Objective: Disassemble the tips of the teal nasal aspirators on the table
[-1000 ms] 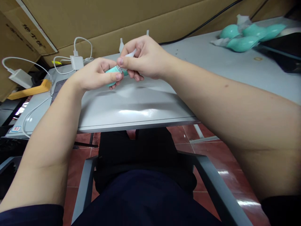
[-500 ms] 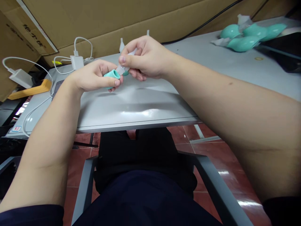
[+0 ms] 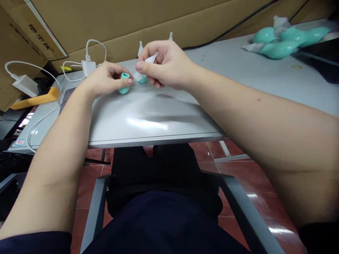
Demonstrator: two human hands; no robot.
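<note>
A small teal rubber bulb (image 3: pixel 124 89) stands upright on the desk, its round mouth facing up. The thumb and fingers of my left hand (image 3: pixel 106 79) are closed around its neck. Just to the right, my right hand (image 3: pixel 168 65) pinches a whitish tapered nozzle (image 3: pixel 152 58), its narrow tip pointing up and right. Nozzle and bulb are apart. Behind the right fingertips another teal bulb (image 3: pixel 143 80) shows in part. Two more pale nozzle tips, one on the left (image 3: pixel 140 49) and one on the right (image 3: pixel 171 36), poke up behind my right hand; their lower parts are hidden.
Several teal bulbs (image 3: pixel 280 47) with translucent pieces lie in a pile at the back right, beside a black flat object (image 3: pixel 320 58). White chargers (image 3: pixel 88 67) with cables and a yellow-orange bar (image 3: pixel 35 99) sit on the left. Cardboard (image 3: pixel 111 24) walls the back of the desk (image 3: pixel 159 134).
My left hand has turned the bulb from tilted to upright and lowered it onto the desk. The nozzle in my right hand is now a little farther from the bulb's mouth.
</note>
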